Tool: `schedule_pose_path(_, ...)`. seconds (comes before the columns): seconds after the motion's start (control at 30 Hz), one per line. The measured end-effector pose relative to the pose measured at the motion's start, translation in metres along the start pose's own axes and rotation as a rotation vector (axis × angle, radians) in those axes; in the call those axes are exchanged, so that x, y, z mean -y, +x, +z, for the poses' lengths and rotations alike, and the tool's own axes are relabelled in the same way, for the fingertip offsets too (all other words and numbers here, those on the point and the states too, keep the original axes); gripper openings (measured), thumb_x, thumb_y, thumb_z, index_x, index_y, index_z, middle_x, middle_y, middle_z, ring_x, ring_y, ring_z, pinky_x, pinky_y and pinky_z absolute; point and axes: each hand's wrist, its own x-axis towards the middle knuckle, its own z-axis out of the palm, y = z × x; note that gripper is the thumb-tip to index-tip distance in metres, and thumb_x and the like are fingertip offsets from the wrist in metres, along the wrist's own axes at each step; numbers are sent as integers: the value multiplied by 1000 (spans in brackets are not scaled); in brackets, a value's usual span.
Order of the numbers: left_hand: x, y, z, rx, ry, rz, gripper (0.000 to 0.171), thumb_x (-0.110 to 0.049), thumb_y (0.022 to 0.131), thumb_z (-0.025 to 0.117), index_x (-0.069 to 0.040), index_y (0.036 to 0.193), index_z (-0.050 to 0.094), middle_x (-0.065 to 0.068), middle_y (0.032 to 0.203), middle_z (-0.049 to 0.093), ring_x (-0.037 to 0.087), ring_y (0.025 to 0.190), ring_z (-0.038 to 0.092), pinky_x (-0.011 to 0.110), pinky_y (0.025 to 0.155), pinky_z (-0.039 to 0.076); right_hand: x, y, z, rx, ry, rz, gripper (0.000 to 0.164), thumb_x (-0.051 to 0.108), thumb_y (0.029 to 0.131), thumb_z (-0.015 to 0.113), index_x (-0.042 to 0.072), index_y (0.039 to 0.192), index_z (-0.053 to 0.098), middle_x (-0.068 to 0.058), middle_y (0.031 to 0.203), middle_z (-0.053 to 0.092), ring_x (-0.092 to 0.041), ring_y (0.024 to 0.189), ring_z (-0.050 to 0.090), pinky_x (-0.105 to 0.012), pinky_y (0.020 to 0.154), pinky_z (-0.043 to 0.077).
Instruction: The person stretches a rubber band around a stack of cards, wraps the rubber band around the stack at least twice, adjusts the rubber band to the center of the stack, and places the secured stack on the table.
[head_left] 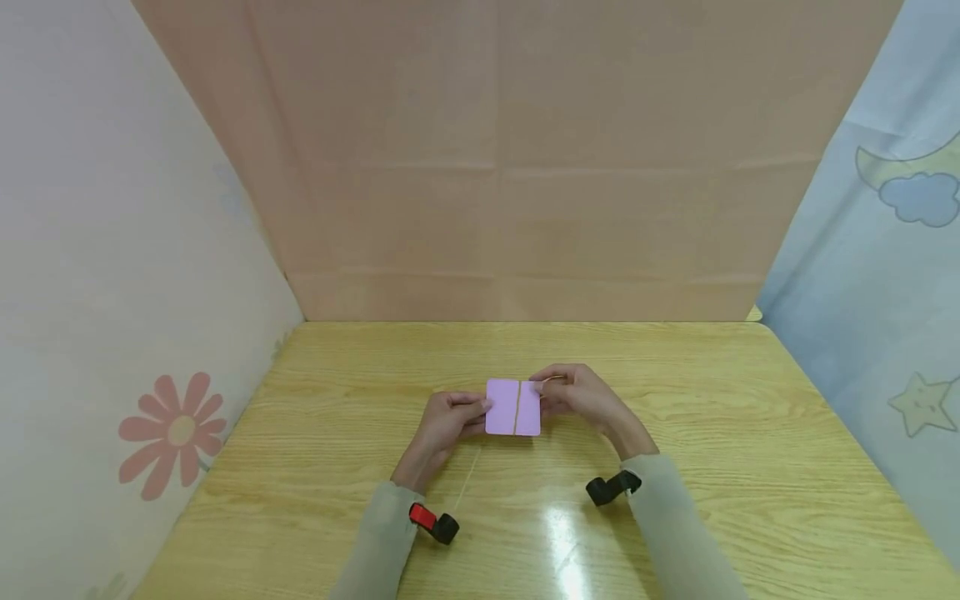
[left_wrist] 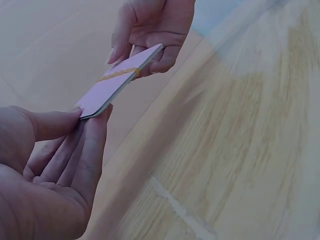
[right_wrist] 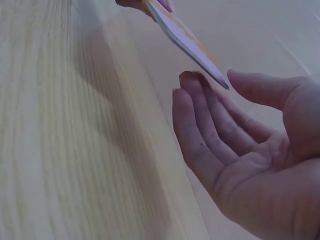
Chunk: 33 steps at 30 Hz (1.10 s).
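Observation:
A thin stack of square, lilac cards (head_left: 502,408) with rounded corners is held up over the table. A tan rubber band (head_left: 517,408) runs around its middle, slightly slanted. My left hand (head_left: 448,421) pinches the stack's left edge, thumb on top and fingers beneath, plain in the left wrist view. At the opposite edge is my right hand (head_left: 581,400), its thumb near the upper right corner. In the right wrist view the right hand (right_wrist: 250,145) has loosely bent fingers below the card edge, with a narrow gap between thumb and cards.
The wood-grain table (head_left: 337,500) spreads under both hands, and a brownish cloth (head_left: 495,167) hangs along its far edge. Pale patterned curtains stand at both sides, a flower (head_left: 180,431) on the left one. Each wrist wears a strapped camera (head_left: 446,528).

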Motion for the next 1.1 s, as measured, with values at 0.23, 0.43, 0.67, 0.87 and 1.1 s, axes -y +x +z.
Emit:
schedule_pose_path(0.23,0,-1,3,24,41,-18,24,-12,97,76,6,112,75,4,92,78,11,79,74,27,74,66,8,10,-6,46,-118,-5,30,16,104,67,-5,124,73,-18,113,79,-22,94,78,-48,91,65)
schedule_pose_path(0.43,-2,-1,3,23,43,-2,24,-10,97,77,8,112,74,5,89,79,11,78,74,26,71,65,16,17,-10,81,-205,-14,25,14,103,67,-4,117,77,-18,110,79,-22,89,78,-47,88,66)
schedule_pose_path(0.67,-3,0,3,20,52,-21,22,-10,96,77,6,111,76,5,90,79,11,79,75,26,72,65,26,22,-14,139,-276,10,20,12,100,70,-2,110,80,-15,103,80,-21,82,78,-49,86,66)
schedule_pose_path(0.87,-4,-2,3,30,61,-20,20,-9,96,77,6,109,77,4,90,79,11,79,75,27,71,65,33,31,-20,239,-345,-5,17,10,98,71,-1,104,82,-11,100,81,-17,80,76,-50,83,67)
schedule_pose_path(1.1,-5,-2,7,54,66,-18,19,-9,95,77,6,108,77,3,94,76,11,80,73,26,71,65,37,39,-25,307,-357,-4,15,10,96,74,-2,100,82,-11,97,81,-19,80,77,-54,84,66)
